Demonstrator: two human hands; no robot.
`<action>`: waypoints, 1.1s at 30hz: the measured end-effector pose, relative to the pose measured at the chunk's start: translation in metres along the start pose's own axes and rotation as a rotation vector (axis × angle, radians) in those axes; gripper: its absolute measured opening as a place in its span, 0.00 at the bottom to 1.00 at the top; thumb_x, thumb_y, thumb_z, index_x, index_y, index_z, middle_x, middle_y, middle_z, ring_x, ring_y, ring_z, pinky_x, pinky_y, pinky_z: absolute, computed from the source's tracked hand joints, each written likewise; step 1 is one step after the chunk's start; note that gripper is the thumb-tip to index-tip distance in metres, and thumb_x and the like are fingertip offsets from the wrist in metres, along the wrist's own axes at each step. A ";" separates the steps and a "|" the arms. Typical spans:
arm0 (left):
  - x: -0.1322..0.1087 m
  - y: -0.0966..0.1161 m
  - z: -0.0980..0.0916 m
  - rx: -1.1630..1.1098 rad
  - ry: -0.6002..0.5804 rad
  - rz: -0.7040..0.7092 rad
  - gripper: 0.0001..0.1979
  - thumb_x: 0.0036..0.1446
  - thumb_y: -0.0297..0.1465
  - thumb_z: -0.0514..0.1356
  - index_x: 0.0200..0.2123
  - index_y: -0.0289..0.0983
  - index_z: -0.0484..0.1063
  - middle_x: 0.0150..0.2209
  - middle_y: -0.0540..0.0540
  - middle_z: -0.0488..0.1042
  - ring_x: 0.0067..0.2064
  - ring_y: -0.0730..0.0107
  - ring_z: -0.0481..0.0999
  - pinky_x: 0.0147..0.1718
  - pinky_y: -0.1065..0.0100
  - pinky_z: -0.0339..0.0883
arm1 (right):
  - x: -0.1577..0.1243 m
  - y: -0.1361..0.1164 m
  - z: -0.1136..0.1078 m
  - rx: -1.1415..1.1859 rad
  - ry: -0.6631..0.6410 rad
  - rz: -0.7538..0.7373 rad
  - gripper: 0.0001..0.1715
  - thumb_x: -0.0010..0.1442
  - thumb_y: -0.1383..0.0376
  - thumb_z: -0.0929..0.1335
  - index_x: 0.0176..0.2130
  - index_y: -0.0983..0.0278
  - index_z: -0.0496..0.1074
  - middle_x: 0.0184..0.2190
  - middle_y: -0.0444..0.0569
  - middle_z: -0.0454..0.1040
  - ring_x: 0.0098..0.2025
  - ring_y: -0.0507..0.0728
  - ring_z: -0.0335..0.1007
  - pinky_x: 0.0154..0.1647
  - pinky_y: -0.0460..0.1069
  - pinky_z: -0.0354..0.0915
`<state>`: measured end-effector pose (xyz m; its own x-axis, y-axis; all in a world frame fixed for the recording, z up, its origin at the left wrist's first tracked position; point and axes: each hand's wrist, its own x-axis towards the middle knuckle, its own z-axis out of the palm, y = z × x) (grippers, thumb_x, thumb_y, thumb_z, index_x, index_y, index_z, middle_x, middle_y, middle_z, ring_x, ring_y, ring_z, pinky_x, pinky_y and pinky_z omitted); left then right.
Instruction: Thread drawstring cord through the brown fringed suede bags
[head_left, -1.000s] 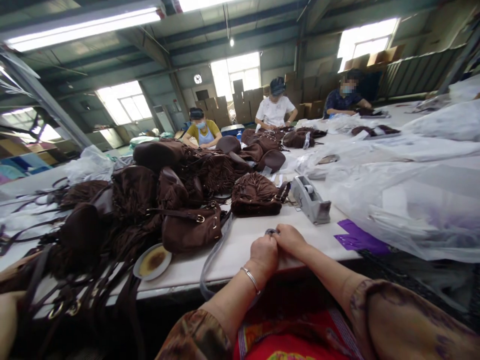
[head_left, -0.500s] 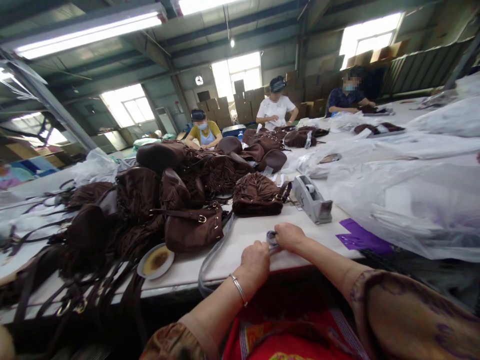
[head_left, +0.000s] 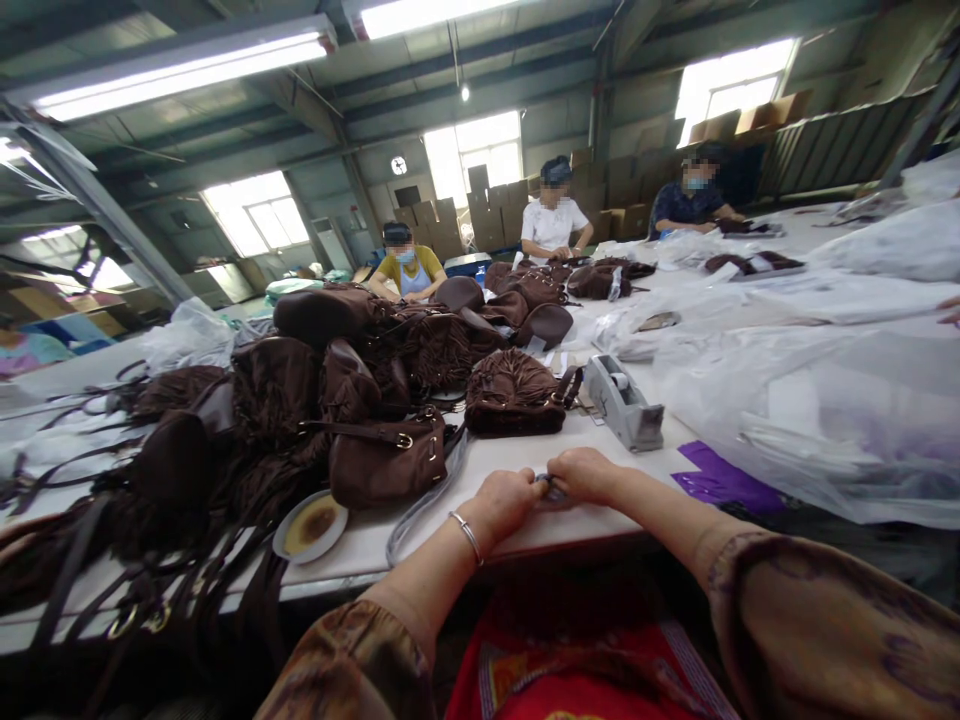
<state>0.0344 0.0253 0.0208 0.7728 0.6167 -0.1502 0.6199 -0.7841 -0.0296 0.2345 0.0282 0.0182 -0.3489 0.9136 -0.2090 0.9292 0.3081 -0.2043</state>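
My left hand (head_left: 511, 500), with a silver bangle at the wrist, is closed near the table's front edge. My right hand (head_left: 583, 474) is closed beside it, almost touching. Both pinch a small greyish strip (head_left: 553, 490), mostly hidden between the fingers. A longer clear grey strip (head_left: 424, 508) curves over the table left of my left hand. Beyond my hands sits a brown fringed bag (head_left: 514, 395), and left of it a brown bag with a gold buckle (head_left: 388, 462).
A grey tape dispenser (head_left: 624, 402) stands behind my right hand. Purple plastic (head_left: 724, 478) and clear bags (head_left: 840, 420) lie right. A dish of yellowish material (head_left: 310, 526) is at the left front edge. Brown bags (head_left: 277, 390) pile up at left; three people work across the table.
My left hand has moved slightly left and my hands have turned, hiding more of the grey strip between them. Across the table, the person in white has lowered their hands to the bags.
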 end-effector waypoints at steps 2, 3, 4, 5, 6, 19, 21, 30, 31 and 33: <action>0.004 -0.002 0.004 -0.028 -0.002 -0.033 0.16 0.67 0.33 0.51 0.55 0.45 0.70 0.41 0.44 0.74 0.37 0.63 0.77 0.38 0.66 0.70 | 0.001 0.002 0.003 0.014 0.014 0.014 0.15 0.62 0.61 0.65 0.40 0.62 0.80 0.42 0.57 0.81 0.46 0.64 0.75 0.45 0.51 0.64; 0.006 -0.002 0.006 -0.052 0.004 -0.048 0.15 0.67 0.33 0.51 0.53 0.44 0.72 0.41 0.44 0.74 0.37 0.63 0.77 0.38 0.66 0.70 | 0.001 0.003 0.005 0.024 0.024 0.034 0.15 0.62 0.61 0.65 0.40 0.62 0.80 0.42 0.57 0.81 0.46 0.63 0.75 0.44 0.51 0.63; 0.008 -0.002 0.009 -0.075 0.012 -0.062 0.14 0.67 0.32 0.52 0.51 0.43 0.73 0.41 0.44 0.74 0.38 0.63 0.77 0.39 0.66 0.70 | 0.001 0.002 0.007 0.035 0.038 0.065 0.15 0.62 0.61 0.65 0.40 0.62 0.80 0.42 0.56 0.81 0.46 0.63 0.75 0.44 0.50 0.63; 0.009 0.000 0.010 -0.095 0.020 -0.073 0.13 0.66 0.32 0.52 0.48 0.42 0.75 0.42 0.44 0.75 0.38 0.63 0.77 0.40 0.67 0.70 | 0.000 0.001 0.010 0.048 0.055 0.104 0.16 0.63 0.60 0.64 0.41 0.62 0.79 0.42 0.56 0.81 0.46 0.63 0.75 0.43 0.50 0.63; 0.010 0.002 0.012 -0.108 0.025 -0.082 0.13 0.66 0.31 0.52 0.46 0.41 0.76 0.42 0.43 0.75 0.39 0.63 0.77 0.40 0.67 0.70 | 0.000 0.000 0.014 0.060 0.073 0.151 0.17 0.63 0.59 0.63 0.42 0.63 0.79 0.42 0.57 0.80 0.46 0.62 0.75 0.42 0.50 0.63; -0.002 0.017 0.012 -0.317 0.024 -0.148 0.19 0.63 0.41 0.57 0.54 0.44 0.73 0.46 0.44 0.79 0.46 0.58 0.79 0.45 0.66 0.71 | 0.001 -0.009 0.016 0.063 0.090 0.246 0.13 0.61 0.65 0.64 0.40 0.65 0.78 0.42 0.59 0.80 0.46 0.62 0.76 0.40 0.49 0.63; -0.010 0.007 0.007 -0.388 -0.004 -0.095 0.24 0.60 0.40 0.61 0.60 0.49 0.68 0.50 0.46 0.79 0.48 0.59 0.79 0.46 0.67 0.70 | 0.002 -0.007 0.012 0.041 0.072 0.186 0.13 0.61 0.65 0.65 0.40 0.64 0.78 0.42 0.60 0.80 0.46 0.64 0.76 0.41 0.51 0.63; 0.002 0.001 0.003 -0.085 0.008 -0.082 0.14 0.65 0.35 0.53 0.48 0.46 0.76 0.37 0.43 0.81 0.40 0.55 0.81 0.41 0.62 0.72 | 0.005 0.000 0.013 0.041 0.055 0.108 0.13 0.61 0.60 0.66 0.40 0.62 0.79 0.43 0.57 0.80 0.47 0.63 0.75 0.44 0.51 0.63; 0.006 0.004 0.005 -0.073 0.014 -0.089 0.13 0.65 0.33 0.53 0.46 0.43 0.77 0.37 0.42 0.80 0.40 0.55 0.81 0.40 0.62 0.73 | 0.004 0.000 0.015 0.050 0.070 0.137 0.15 0.62 0.59 0.65 0.41 0.62 0.78 0.43 0.57 0.80 0.47 0.63 0.75 0.43 0.51 0.62; 0.013 0.014 0.009 -0.069 0.030 -0.113 0.12 0.65 0.29 0.52 0.42 0.38 0.77 0.38 0.39 0.80 0.41 0.56 0.81 0.41 0.62 0.73 | 0.003 -0.001 0.021 0.072 0.105 0.218 0.18 0.65 0.58 0.62 0.43 0.64 0.77 0.43 0.58 0.80 0.46 0.62 0.75 0.42 0.50 0.62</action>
<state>0.0516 0.0218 0.0093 0.7002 0.7037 -0.1205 0.7107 -0.7031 0.0234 0.2296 0.0245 -0.0021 -0.1228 0.9801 -0.1556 0.9686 0.0843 -0.2337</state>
